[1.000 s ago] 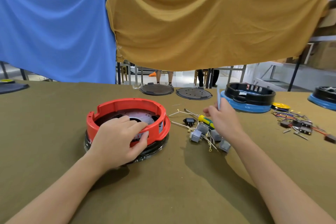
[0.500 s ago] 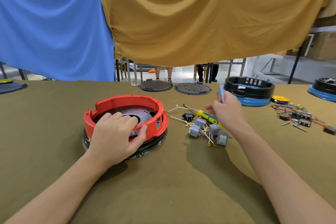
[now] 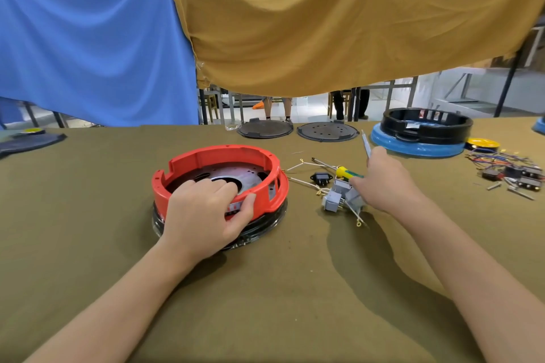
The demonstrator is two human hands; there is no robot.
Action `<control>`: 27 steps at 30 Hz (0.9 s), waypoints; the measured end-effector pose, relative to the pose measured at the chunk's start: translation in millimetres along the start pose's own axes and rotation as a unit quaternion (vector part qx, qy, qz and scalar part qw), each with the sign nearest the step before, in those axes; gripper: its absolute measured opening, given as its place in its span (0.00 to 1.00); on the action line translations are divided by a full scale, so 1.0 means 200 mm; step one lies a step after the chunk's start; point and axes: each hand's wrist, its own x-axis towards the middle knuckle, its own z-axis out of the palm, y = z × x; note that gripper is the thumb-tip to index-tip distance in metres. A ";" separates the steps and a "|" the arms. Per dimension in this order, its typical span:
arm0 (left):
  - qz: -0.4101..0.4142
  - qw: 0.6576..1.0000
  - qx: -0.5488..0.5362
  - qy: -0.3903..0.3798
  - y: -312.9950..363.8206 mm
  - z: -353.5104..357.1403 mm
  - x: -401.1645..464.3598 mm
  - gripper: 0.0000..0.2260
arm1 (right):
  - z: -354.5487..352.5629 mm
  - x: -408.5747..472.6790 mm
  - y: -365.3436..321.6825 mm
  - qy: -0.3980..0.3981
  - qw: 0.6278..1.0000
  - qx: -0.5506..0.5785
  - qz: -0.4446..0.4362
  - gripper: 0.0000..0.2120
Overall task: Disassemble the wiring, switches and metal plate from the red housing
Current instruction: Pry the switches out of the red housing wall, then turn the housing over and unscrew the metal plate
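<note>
The red housing (image 3: pixel 224 156) sits on a black base (image 3: pixel 265 224) at the table's middle, with the round metal plate (image 3: pixel 236 174) inside it. My left hand (image 3: pixel 203 215) grips the housing's near rim, fingers inside on the plate and thumb outside. To the right lie grey switches (image 3: pixel 333 200) with pale wires, a small black socket (image 3: pixel 321 177) and a yellow-green screwdriver (image 3: pixel 343 171). My right hand (image 3: pixel 386 182) hovers over them and holds a thin pale tool (image 3: pixel 366 146) that points upward.
A black housing on a blue base (image 3: pixel 424 126) stands at the back right, next to a yellow disc (image 3: pixel 483 143). Two dark round plates (image 3: pixel 265 128) lie at the far edge. Coloured wires and black switches (image 3: pixel 510 168) are piled at the right.
My right hand has lowered a little toward the grey switches, the thin tool still in it. My left hand keeps its hold on the red rim.
</note>
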 end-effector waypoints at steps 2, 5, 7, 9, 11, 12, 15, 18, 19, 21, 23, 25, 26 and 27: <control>-0.003 1.000 -0.003 0.005 0.00 0.00 0.00 0.19 | 0.02 -0.02 -0.02 0.012 0.999 0.029 -0.018 0.16; 0.001 1.000 -0.011 0.001 0.00 0.00 0.00 0.19 | 0.04 -0.04 -0.02 -0.004 0.999 0.014 -0.038 0.17; 0.005 1.000 -0.017 -0.001 0.00 0.00 0.00 0.19 | 0.03 -0.06 -0.03 0.045 0.993 0.074 -0.079 0.17; 0.006 1.000 -0.025 0.003 -0.01 0.00 0.00 0.17 | 0.01 -0.09 -0.06 0.064 0.977 0.153 -0.134 0.19; 0.005 1.000 -0.023 0.014 -0.01 0.00 0.00 0.16 | 0.02 -0.14 -0.10 0.016 0.973 0.137 -0.186 0.20; 0.005 1.000 -0.017 0.015 -0.01 0.00 0.00 0.16 | 0.05 -0.16 -0.11 -0.002 0.973 0.098 -0.207 0.19; 0.005 1.000 0.000 0.003 0.00 0.01 0.00 0.17 | 0.14 -0.22 -0.15 -0.030 0.970 -0.052 -0.234 0.14; -0.003 1.000 -0.007 -0.006 0.00 0.01 0.00 0.18 | 0.19 -0.26 -0.17 -0.072 0.960 -0.168 -0.210 0.15; -0.003 1.000 -0.012 -0.007 0.00 0.00 0.00 0.18 | 0.19 -0.26 -0.17 -0.069 0.961 -0.172 -0.207 0.17; -0.006 1.000 -0.025 -0.010 -0.01 0.00 0.00 0.18 | 0.18 -0.26 -0.16 -0.031 0.965 -0.149 -0.212 0.16; -0.010 0.999 -0.043 -0.014 -0.01 -0.01 0.00 0.17 | 0.17 -0.23 -0.15 0.020 0.976 -0.078 -0.202 0.12; -0.007 0.997 -0.071 -0.016 -0.02 -0.01 -0.01 0.16 | 0.14 -0.20 -0.12 0.059 0.985 0.033 -0.159 0.10; -0.007 0.996 -0.092 -0.016 -0.03 -0.01 -0.01 0.14 | 0.13 -0.18 -0.11 0.073 0.984 0.077 -0.140 0.09; -0.008 0.993 -0.115 -0.017 -0.03 -0.01 0.00 0.13 | 0.12 -0.16 -0.09 0.083 0.982 0.106 -0.131 0.08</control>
